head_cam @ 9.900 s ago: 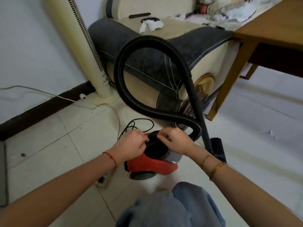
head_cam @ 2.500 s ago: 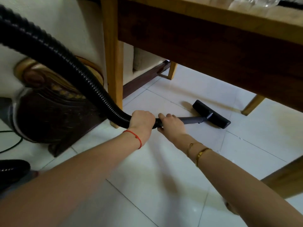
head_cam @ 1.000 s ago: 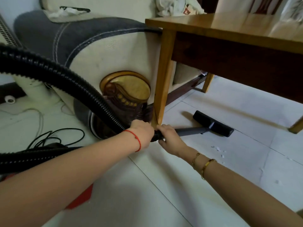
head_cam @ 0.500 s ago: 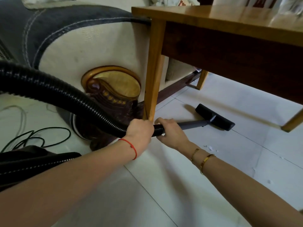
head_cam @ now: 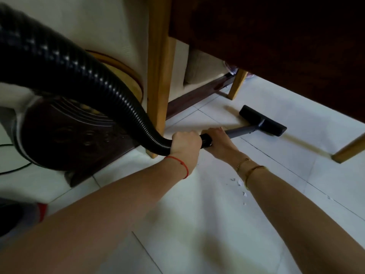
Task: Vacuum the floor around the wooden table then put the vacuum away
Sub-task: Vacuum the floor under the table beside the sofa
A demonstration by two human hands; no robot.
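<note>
My left hand (head_cam: 185, 142) grips the end of the black ribbed vacuum hose (head_cam: 88, 76), which arcs up to the top left. Just right of it, my right hand (head_cam: 219, 142) holds the grey wand (head_cam: 242, 131). The wand runs to the black floor nozzle (head_cam: 262, 120), which lies flat on the white tiles under the wooden table (head_cam: 276, 40). The table's near leg (head_cam: 159, 76) stands just behind my left hand. A corner of the red vacuum body (head_cam: 42, 210) shows at the lower left edge.
A sofa end with a dark carved wooden base (head_cam: 69, 135) stands left of the table leg. Two more table legs (head_cam: 238, 84) (head_cam: 349, 149) stand beyond and right of the nozzle. White scraps (head_cam: 238, 182) lie on the tiles near my right forearm. A black cord (head_cam: 11, 170) trails left.
My head has dropped lower and nearer, so the table's top is out of view. The nozzle sits farther in under the table. Both hands keep their grip.
</note>
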